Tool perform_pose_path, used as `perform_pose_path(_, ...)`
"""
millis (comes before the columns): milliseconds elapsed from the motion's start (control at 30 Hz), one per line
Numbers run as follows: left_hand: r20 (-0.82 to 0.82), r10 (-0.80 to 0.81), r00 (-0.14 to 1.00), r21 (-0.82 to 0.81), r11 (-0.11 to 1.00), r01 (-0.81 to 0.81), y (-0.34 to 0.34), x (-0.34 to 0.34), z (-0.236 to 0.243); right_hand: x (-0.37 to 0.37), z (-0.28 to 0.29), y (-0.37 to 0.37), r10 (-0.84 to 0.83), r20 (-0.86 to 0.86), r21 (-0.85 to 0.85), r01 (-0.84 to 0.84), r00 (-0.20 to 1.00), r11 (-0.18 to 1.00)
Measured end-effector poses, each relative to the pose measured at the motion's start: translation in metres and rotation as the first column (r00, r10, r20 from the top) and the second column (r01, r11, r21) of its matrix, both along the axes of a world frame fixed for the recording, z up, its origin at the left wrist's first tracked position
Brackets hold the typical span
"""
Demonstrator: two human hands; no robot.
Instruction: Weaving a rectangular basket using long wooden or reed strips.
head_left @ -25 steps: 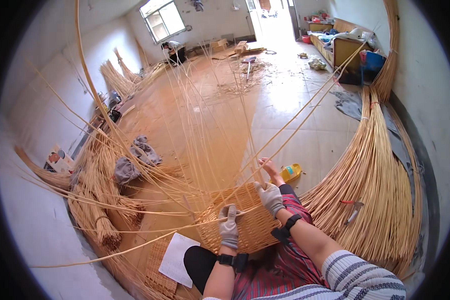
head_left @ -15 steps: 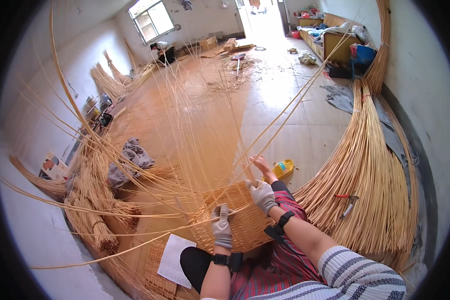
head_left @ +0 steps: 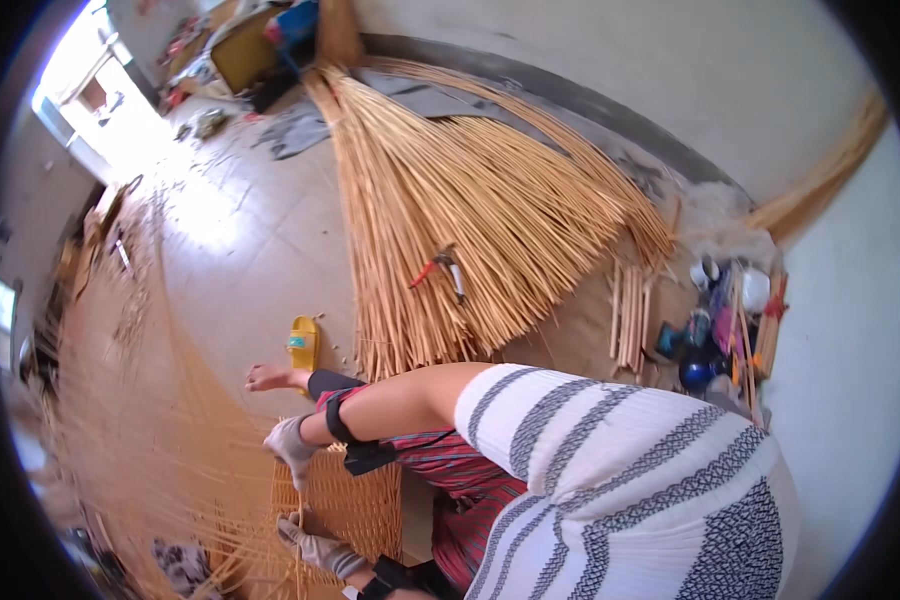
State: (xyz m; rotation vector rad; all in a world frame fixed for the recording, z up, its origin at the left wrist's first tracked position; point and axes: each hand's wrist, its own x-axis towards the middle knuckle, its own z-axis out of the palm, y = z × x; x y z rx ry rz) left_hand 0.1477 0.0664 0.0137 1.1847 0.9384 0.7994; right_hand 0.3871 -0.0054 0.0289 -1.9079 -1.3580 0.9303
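My gloved right hand (head_left: 291, 450) is closed on an upright cane (head_left: 301, 500) at the top of a half-woven wicker basket (head_left: 355, 500), which lies by my lap at the lower middle. My gloved left hand (head_left: 318, 547) is just below it, its fingers closed on the cane at the basket. Long loose canes fan out leftward from the weave, blurred. My striped right sleeve fills the lower right.
A large willow bundle (head_left: 490, 210) with red-handled pliers (head_left: 428, 270) lies ahead. My bare foot (head_left: 268, 377) is by a yellow slipper (head_left: 303, 340). Short sticks (head_left: 630, 315) and assorted bottles and tools (head_left: 710, 340) sit at right; a bright doorway (head_left: 105, 100) is upper left.
My view has swung sharply to the right, bringing the willow bundle to the middle. My hands stay on the basket, and the long canes have blurred as they moved.
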Motion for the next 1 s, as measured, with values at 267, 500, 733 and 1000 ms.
perform_pose_path(267,-0.573,-0.314,0.757,0.296,0.782,0.549,0.061,0.052,0.051,-0.031,-0.015,0.017,-0.319,0.351,-0.001,0.341,0.881,0.94)
perform_pose_path(500,-0.511,-0.225,0.83,0.315,0.849,0.424,0.136,0.165,0.053,-0.06,-0.037,0.046,-0.612,0.469,0.112,0.645,0.637,0.756)
perform_pose_path(733,-0.534,-0.411,0.739,0.446,0.606,0.659,0.099,0.23,0.084,-0.069,-0.039,0.051,-0.754,0.543,0.312,0.745,0.369,0.589)
perform_pose_path(1000,-0.334,-0.327,0.884,0.72,0.516,0.464,-0.036,0.107,0.081,-0.064,-0.034,0.049,-0.738,0.439,0.183,0.753,0.513,0.633)
